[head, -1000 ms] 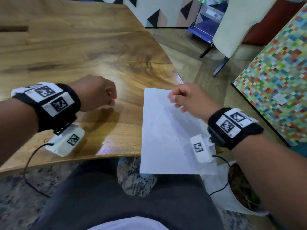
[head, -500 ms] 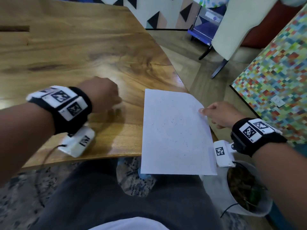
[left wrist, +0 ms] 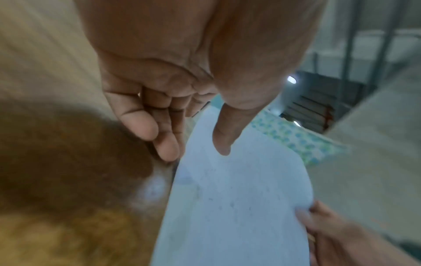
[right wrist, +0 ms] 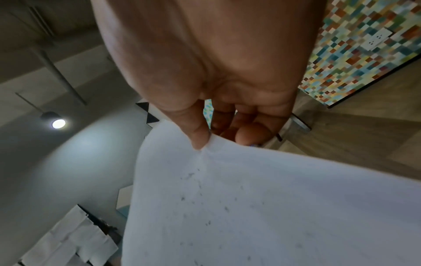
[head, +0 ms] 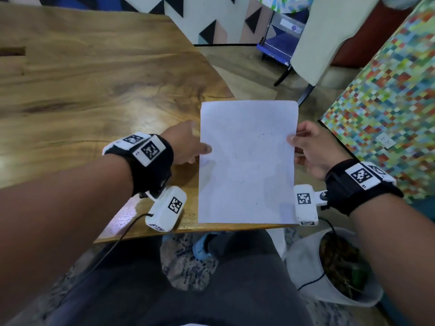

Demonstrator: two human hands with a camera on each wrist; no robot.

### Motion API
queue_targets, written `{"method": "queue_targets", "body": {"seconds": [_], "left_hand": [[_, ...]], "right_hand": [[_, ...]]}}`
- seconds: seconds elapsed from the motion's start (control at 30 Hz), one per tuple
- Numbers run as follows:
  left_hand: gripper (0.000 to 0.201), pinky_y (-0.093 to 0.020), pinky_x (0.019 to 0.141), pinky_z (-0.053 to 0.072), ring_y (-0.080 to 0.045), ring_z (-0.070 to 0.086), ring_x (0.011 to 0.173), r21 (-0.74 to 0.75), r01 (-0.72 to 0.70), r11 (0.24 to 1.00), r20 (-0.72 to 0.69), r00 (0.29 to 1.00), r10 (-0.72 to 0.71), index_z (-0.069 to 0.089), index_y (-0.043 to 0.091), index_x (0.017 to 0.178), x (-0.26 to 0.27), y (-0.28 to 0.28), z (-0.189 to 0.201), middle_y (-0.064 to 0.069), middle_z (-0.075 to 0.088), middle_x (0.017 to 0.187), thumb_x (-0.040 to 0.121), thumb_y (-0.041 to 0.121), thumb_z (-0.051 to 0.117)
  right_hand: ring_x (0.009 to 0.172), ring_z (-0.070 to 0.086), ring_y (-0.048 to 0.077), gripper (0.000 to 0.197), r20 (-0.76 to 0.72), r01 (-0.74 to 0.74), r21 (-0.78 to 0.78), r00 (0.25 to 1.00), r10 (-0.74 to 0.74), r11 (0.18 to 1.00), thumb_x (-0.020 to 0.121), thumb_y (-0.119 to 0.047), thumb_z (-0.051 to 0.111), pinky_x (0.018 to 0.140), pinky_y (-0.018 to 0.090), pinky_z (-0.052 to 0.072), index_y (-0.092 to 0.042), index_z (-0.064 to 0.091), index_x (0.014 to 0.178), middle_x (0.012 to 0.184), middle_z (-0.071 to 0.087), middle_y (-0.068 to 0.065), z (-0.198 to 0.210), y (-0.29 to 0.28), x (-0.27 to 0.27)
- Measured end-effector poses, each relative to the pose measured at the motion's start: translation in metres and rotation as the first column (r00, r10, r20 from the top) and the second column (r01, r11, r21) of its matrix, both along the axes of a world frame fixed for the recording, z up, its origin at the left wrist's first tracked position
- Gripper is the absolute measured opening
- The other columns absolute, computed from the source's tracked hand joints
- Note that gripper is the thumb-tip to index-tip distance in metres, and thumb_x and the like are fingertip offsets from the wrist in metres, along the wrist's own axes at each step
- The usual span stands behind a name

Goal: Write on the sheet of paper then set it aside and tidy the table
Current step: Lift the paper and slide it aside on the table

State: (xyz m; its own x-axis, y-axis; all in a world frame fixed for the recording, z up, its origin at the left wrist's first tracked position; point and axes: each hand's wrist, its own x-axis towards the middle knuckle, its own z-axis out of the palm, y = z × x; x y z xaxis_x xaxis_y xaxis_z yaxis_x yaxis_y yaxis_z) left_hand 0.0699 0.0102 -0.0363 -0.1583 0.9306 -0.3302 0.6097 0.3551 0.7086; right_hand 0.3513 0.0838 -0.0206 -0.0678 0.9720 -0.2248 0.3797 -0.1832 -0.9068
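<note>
white sheet of paper (head: 247, 165) bears faint dark specks.

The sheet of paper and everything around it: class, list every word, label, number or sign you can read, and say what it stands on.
No readable text in any view.
Sheet of paper: faint dark specks only, no legible words.
Wrist bands: black-and-white square code markers, no letters.
Wall socket plate: too small to read.

Left hand (head: 186, 143) fingers under sheet of paper (head: 247, 163), hidden in head view. Marks on sheet too faint and small to read; table (left wrist: 56, 171) blurred in left wrist view. Forearms cut off by frame edges; right hand (right wrist: 227, 100) fingertips partly behind paper edge.
</note>
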Motion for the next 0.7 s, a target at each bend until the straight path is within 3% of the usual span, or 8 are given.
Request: {"method": "queue_targets", "body": {"seconds": [0.07, 0.13, 0.27, 0.33, 0.43, 0.5, 0.6, 0.7], "left_hand": [[0.073, -0.032, 0.068, 0.054, -0.018, 0.070, 0.080, -0.043, -0.115, 0.992, 0.182, 0.976, 0.121, 0.037, 0.016, 0.153, -0.004, 0.005, 0.002, -0.005, 0.074, 0.100, 0.092, 0.034, 0.073], [0.048, -0.028, 0.057, 0.045, -0.017, 0.062, 0.068, -0.023, -0.161, 0.987, 0.272, 0.949, 0.161, 0.060, 0.010, 0.130, -0.012, 0.011, 0.004, -0.006, 0.072, 0.093, 0.092, 0.034, 0.074], [0.028, -0.032, 0.065, 0.044, -0.020, 0.060, 0.078, 0.136, -0.196, 0.971, 0.268, 0.951, 0.154, 0.072, 0.009, 0.097, -0.025, 0.021, 0.018, -0.002, 0.068, 0.087, 0.088, 0.035, 0.075], [0.033, -0.033, 0.079, 0.051, -0.017, 0.064, 0.093, 0.227, -0.239, 0.944, 0.256, 0.950, 0.179, 0.070, 0.018, 0.111, -0.032, 0.027, 0.028, 0.002, 0.069, 0.103, 0.085, 0.037, 0.078], [0.071, -0.037, 0.091, 0.050, -0.014, 0.061, 0.110, 0.294, -0.273, 0.916, 0.289, 0.939, 0.187, 0.051, 0.027, 0.144, -0.040, 0.031, 0.041, 0.005, 0.064, 0.125, 0.080, 0.042, 0.080], [0.049, -0.028, 0.079, 0.047, -0.008, 0.065, 0.101, 0.314, -0.229, 0.921, 0.311, 0.942, 0.128, 0.062, 0.031, 0.132, -0.044, 0.033, 0.047, 0.011, 0.071, 0.115, 0.086, 0.036, 0.077], [0.003, -0.020, 0.068, 0.047, -0.008, 0.069, 0.079, 0.435, -0.239, 0.868, 0.272, 0.954, 0.126, 0.075, 0.028, 0.091, -0.046, 0.034, 0.058, 0.010, 0.076, 0.090, 0.089, 0.029, 0.074], [0.013, -0.013, 0.060, 0.046, 0.000, 0.063, 0.061, 0.539, -0.251, 0.804, 0.273, 0.955, 0.115, 0.071, 0.028, 0.080, -0.049, 0.029, 0.071, 0.015, 0.071, 0.069, 0.092, 0.022, 0.071]], "right_hand": [[0.079, 0.058, 0.020, 0.013, -0.068, -0.001, 0.022, 0.998, 0.003, 1.000, 0.094, -0.009, 0.057, 0.058, 0.030, 0.041, -0.019, 0.053, 0.087, 0.099, 0.063, 0.004, 0.012, 0.002, -0.004], [0.080, 0.060, 0.019, 0.011, -0.111, -0.006, 0.063, 0.994, 0.013, 0.998, 0.094, -0.009, 0.056, 0.059, 0.030, 0.043, -0.019, 0.053, 0.092, 0.100, 0.064, 0.002, 0.025, 0.004, -0.008], [0.081, 0.064, 0.018, 0.018, -0.145, -0.025, 0.157, 0.988, 0.048, 0.987, 0.094, -0.009, 0.056, 0.062, 0.030, 0.047, -0.024, 0.057, 0.085, 0.098, 0.066, -0.002, 0.047, 0.007, -0.016], [0.077, 0.064, 0.016, 0.022, -0.164, -0.051, 0.205, 0.983, 0.085, 0.977, 0.094, -0.009, 0.056, 0.063, 0.030, 0.047, -0.028, 0.057, 0.082, 0.094, 0.067, -0.006, 0.057, 0.008, -0.021], [0.071, 0.062, 0.012, 0.024, -0.188, -0.058, 0.259, 0.976, 0.109, 0.964, 0.093, -0.008, 0.058, 0.060, 0.030, 0.046, -0.028, 0.055, 0.079, 0.086, 0.065, -0.010, 0.070, 0.007, -0.025], [0.071, 0.060, 0.014, 0.023, -0.196, -0.057, 0.291, 0.974, 0.117, 0.955, 0.092, -0.009, 0.060, 0.060, 0.030, 0.046, -0.028, 0.055, 0.079, 0.085, 0.065, -0.009, 0.079, 0.005, -0.028], [0.071, 0.060, 0.017, 0.021, -0.210, -0.041, 0.374, 0.969, 0.127, 0.926, 0.089, -0.010, 0.061, 0.058, 0.029, 0.046, -0.027, 0.056, 0.078, 0.085, 0.065, -0.004, 0.091, 0.002, -0.033], [0.070, 0.058, 0.018, 0.018, -0.176, -0.044, 0.475, 0.974, 0.145, 0.879, 0.086, -0.013, 0.063, 0.061, 0.033, 0.048, -0.029, 0.058, 0.080, 0.086, 0.063, -0.001, 0.101, -0.003, -0.039]]}}
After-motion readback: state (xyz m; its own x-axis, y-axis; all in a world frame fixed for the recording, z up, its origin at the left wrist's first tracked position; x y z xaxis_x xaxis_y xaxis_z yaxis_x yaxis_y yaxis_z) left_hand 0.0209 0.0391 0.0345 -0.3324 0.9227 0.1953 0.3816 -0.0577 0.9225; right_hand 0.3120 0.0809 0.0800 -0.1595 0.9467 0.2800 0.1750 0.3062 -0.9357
